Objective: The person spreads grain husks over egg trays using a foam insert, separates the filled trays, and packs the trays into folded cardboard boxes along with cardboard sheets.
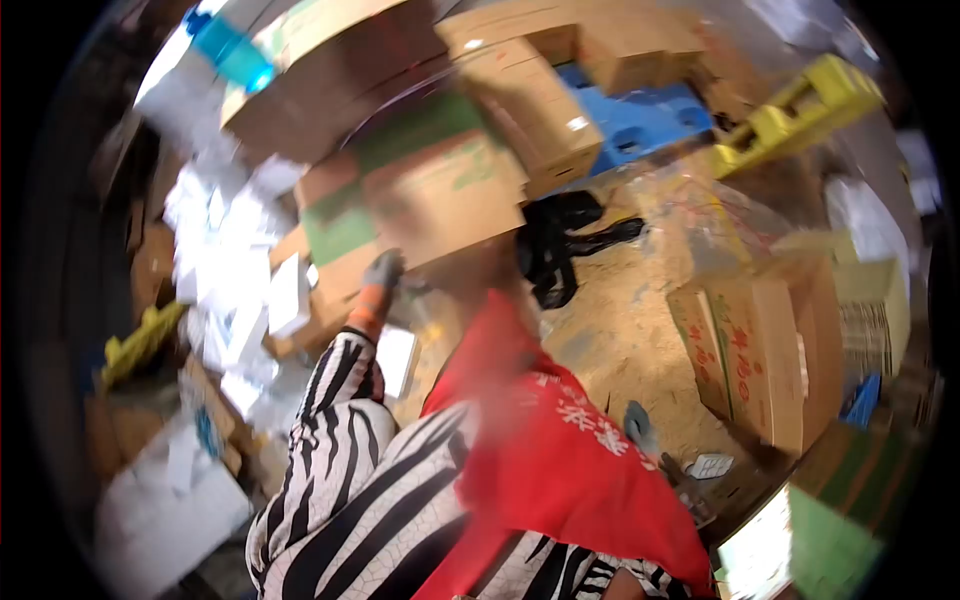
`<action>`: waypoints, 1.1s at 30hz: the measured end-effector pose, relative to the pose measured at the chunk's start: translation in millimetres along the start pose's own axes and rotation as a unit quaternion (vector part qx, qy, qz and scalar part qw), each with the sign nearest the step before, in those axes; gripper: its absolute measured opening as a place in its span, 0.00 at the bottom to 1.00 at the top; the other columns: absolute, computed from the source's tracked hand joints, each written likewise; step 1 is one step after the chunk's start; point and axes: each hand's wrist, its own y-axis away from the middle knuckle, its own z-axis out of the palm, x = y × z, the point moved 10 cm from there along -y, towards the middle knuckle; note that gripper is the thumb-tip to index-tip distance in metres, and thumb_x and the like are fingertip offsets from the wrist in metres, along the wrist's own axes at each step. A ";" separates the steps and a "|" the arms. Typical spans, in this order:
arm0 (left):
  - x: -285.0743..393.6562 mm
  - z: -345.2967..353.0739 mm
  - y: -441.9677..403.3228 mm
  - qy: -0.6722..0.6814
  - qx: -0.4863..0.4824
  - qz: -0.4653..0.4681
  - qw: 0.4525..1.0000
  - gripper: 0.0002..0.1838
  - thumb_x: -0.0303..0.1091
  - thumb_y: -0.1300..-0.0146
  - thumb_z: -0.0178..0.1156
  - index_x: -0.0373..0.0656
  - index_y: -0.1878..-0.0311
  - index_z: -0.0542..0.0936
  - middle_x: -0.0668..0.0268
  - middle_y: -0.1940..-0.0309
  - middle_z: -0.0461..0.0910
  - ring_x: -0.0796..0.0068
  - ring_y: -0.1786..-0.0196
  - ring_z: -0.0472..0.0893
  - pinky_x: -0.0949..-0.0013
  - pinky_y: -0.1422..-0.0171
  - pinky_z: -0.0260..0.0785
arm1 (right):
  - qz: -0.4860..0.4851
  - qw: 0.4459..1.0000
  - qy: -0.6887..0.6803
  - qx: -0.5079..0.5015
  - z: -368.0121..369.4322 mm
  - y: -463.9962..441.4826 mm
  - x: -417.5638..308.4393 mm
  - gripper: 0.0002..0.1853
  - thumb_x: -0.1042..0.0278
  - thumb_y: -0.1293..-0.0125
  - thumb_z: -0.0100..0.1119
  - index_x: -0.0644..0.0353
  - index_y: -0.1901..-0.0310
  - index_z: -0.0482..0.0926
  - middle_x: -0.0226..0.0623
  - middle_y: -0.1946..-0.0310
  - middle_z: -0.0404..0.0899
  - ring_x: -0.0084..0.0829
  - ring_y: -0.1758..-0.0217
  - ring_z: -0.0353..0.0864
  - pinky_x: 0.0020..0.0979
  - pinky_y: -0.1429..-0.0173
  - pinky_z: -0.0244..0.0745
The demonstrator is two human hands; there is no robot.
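Fingers of the left hand (384,268), in a grey glove with an orange cuff (370,303), are at the near edge of a large green-printed carton (440,205); blur hides whether they are clamped on it or merely resting. The right hand cannot be made out. The carton lies directly ahead, broad face toward the camera, with no opened flap showing. Handling of it looks unfinished, since the hand is at its edge; other brown cartons (525,110) already stand beyond it, near a blue plastic pallet (640,120). At the right, a carton with red characters (750,350) appears open.

Nearer the arm lies a white box (396,362), with white packaging (205,230) heaped to the left and black plastic (550,250) just beside the carton on the right. A turquoise bottle (230,50) is at the upper left.

As for writing, the red apron (580,480) bears white Chinese characters, folded and smeared; the red ones are equally illegible. No brand can be read.
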 end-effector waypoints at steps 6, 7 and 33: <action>-154.4 -95.7 102.1 0.038 0.064 -0.152 0.985 0.22 0.51 0.31 0.55 0.42 0.45 0.80 0.65 0.58 0.84 0.73 0.58 0.82 0.71 0.56 0.70 | -0.099 0.977 0.157 -0.109 63.2 -74.0 -154.2 0.23 0.64 0.29 0.55 0.67 0.37 0.71 0.46 0.39 0.75 0.35 0.37 0.74 0.32 0.34 0.67; -161.4 -107.8 130.4 0.083 0.126 -0.187 0.971 0.21 0.47 0.32 0.58 0.37 0.50 0.82 0.64 0.62 0.83 0.72 0.63 0.80 0.68 0.58 0.72 | -0.120 0.973 0.176 -0.084 59.1 -83.0 -176.4 0.21 0.68 0.29 0.55 0.68 0.38 0.73 0.43 0.40 0.76 0.30 0.38 0.74 0.29 0.33 0.66; -128.1 -14.7 89.1 -0.063 -0.229 -0.066 0.969 0.14 0.41 0.29 0.51 0.44 0.49 0.78 0.71 0.65 0.78 0.81 0.71 0.73 0.75 0.70 0.62 | 0.146 0.977 0.137 0.074 69.7 164.5 61.3 0.27 0.50 0.34 0.55 0.62 0.41 0.75 0.52 0.44 0.78 0.51 0.40 0.76 0.40 0.36 0.70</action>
